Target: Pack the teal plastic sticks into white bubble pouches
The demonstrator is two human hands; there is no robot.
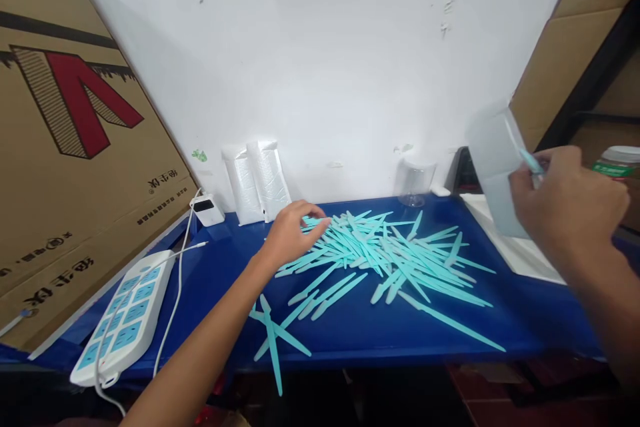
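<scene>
A loose pile of thin teal sticks (360, 247), tapered at one end and broader and paler at the other like small spatulas, lies on the blue table (215, 293). My left hand (295, 233) is over the pile's left edge; its thumb and index finger curve with a gap between them, and the other fingers are mostly hidden. Raised at the right, my right hand (570, 200) is closed around a teal stick (531, 161). Beside its fingertips, a pale, blurred sheet or bag (493, 167) stands tilted; I cannot tell how firmly it is gripped.
White padded pouches (257, 180) lean on the wall. A clear cup (416, 183) stands at the back. To the left are a power strip (127, 313), a small white device (207, 209), cables and a big carton (75, 147). White sheets (515, 253) lie at right, near a lidded jar (620, 160).
</scene>
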